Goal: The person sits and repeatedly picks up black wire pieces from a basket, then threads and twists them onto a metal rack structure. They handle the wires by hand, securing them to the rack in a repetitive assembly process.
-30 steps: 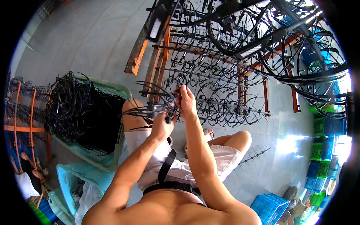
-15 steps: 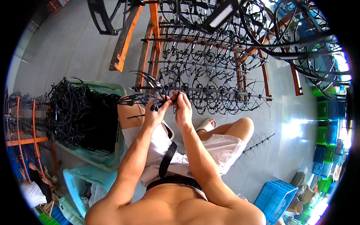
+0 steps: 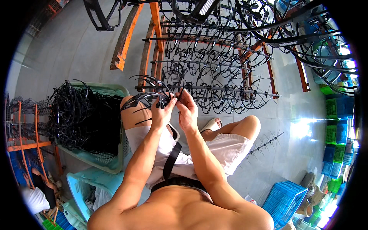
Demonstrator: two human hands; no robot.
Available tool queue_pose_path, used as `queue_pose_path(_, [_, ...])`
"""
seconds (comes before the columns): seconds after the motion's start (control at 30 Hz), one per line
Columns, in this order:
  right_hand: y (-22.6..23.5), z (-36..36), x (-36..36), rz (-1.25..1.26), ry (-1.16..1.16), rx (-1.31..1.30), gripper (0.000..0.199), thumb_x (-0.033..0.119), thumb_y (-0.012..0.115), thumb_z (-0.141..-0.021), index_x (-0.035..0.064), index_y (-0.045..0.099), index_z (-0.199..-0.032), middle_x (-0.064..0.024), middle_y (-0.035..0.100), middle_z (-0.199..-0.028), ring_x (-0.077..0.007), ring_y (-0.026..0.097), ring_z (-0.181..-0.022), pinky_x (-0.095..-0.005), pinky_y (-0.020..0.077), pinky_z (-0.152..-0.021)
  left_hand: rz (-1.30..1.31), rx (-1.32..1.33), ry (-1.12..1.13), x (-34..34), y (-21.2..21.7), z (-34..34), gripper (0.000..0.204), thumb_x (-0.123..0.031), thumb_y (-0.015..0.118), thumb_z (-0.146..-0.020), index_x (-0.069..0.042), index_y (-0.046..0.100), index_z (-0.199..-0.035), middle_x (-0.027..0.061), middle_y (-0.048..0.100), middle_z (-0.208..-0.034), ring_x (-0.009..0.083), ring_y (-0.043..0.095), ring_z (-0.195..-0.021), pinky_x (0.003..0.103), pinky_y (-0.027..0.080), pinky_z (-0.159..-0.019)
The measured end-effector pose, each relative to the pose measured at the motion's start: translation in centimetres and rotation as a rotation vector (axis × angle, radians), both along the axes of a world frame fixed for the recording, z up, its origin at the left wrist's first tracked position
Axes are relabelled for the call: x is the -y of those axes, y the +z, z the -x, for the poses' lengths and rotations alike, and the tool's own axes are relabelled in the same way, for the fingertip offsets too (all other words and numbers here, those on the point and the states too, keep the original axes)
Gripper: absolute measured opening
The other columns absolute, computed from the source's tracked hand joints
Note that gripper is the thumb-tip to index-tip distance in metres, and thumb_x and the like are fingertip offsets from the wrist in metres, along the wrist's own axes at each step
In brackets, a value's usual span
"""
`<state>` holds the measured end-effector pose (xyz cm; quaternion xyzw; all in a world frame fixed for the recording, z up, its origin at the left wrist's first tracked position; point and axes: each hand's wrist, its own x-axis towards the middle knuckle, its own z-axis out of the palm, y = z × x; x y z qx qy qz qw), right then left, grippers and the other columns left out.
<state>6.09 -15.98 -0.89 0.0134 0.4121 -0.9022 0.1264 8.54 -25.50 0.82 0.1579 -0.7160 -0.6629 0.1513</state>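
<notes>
My left hand is closed around a bunch of thin black curved plastic strips, which fan out to the left above my knee. Close against it, my right hand pinches a black curved piece at the fingertips. Both hands meet in front of the near end of a black rod on the rack, along which similar curved parts hang. Whether the pinched piece touches the rod is hard to make out.
An orange metal rack holds several rows of hung black parts. At left stands a pale green crate heaped with black strips; a light blue basket sits nearer. A blue crate is at lower right. Another person sits far left.
My right hand's fingers have shifted and spread slightly at the pinched piece. The bunch in my left hand has tilted a little. The whole view has moved slightly.
</notes>
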Motion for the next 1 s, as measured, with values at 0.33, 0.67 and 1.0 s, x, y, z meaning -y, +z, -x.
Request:
queue_pose_path(0.33, [0.4,0.1,-0.9,-0.424,-0.019,-0.159,0.029,-0.003,0.049,-0.090,-0.0031,0.051,-0.119,-0.0079,0.060,-0.105,-0.0124,0.056,-0.094,-0.0263,0.0464,-0.085,-0.266,0.028,0.076,-1.5,-0.6,-1.0,0.009,-0.004,0.064,-0.084,0.002,0.061,-0.090,0.0004,0.063,-0.081,0.0073,0.058,-0.075,0.023,0.048,-0.068])
queue_pose_path(0.67, [-0.9,-0.5,-1.2,-0.647,0.034,-0.284,0.027,-0.001,0.050,-0.089,-0.0016,0.052,-0.116,-0.0088,0.064,-0.101,-0.0154,0.061,-0.090,-0.0271,0.0473,-0.083,0.205,-0.105,0.033,1.7,-0.2,-0.3,0.017,-0.007,0.071,-0.080,0.000,0.066,-0.094,0.0077,0.068,-0.083,0.0154,0.064,-0.077,0.028,0.050,-0.069])
queue_pose_path(1.0, [-0.8,-0.4,-1.6,-0.691,-0.016,-0.329,0.033,-0.007,0.047,-0.085,-0.0004,0.052,-0.117,-0.0127,0.064,-0.103,-0.0206,0.062,-0.092,-0.0300,0.0486,-0.082,0.223,0.177,0.075,-0.4,0.4,-1.9,0.019,-0.014,0.068,-0.080,0.002,0.059,-0.084,0.0106,0.064,-0.066,0.0168,0.060,-0.059,0.031,0.047,-0.056])
